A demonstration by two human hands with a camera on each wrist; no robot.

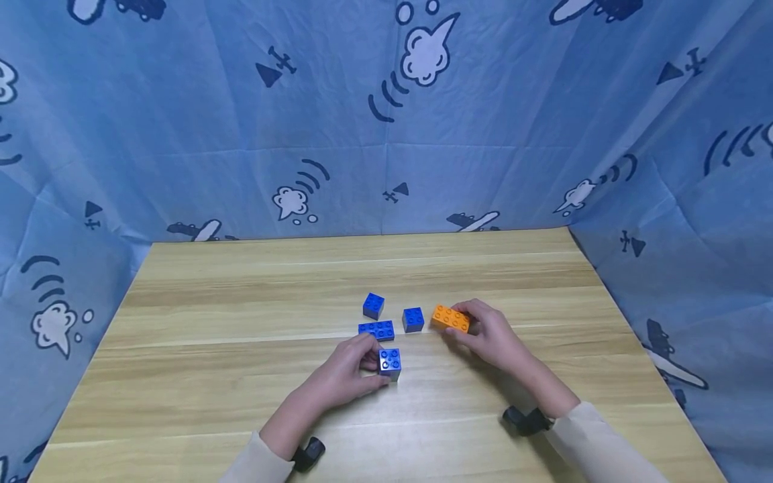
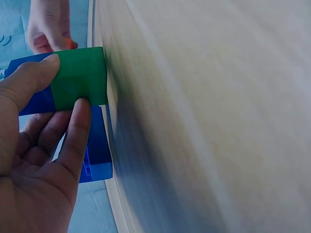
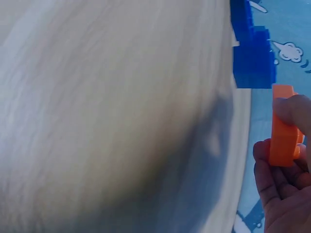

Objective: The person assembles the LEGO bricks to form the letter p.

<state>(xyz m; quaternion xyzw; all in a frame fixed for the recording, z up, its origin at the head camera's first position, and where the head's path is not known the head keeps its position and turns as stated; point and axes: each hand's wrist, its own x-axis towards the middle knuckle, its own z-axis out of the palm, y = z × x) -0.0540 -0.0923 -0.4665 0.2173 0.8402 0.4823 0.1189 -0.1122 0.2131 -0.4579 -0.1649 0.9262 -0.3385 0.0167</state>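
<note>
We find the left hand [image 1: 341, 374] at the lower centre of the head view, its thumb and fingers curled partway and pinching a blue-and-green stack [image 1: 389, 366]. The left wrist view shows the stack's green part towards the table [image 1: 181, 322] and the blue part above it; we cannot tell whether its base touches the wood.

We note the right hand [image 1: 492, 339] right of centre, its thumb and bent fingers gripping the right end of an orange block [image 1: 445, 317]. The grip is only as wide as the block, whose studs face up. Whether it clears the table we cannot establish.

Three blue pieces lie between and above the hands: a long blue block [image 1: 376, 330] just beyond the left fingers, a tilted blue block [image 1: 373, 305] above it in the frame, and a square blue block [image 1: 413, 320] between these and the orange block.

We record pale sleeves [image 1: 604, 446] at the lower edge and a blue printed curtain [image 1: 338, 100] across the top.
</note>
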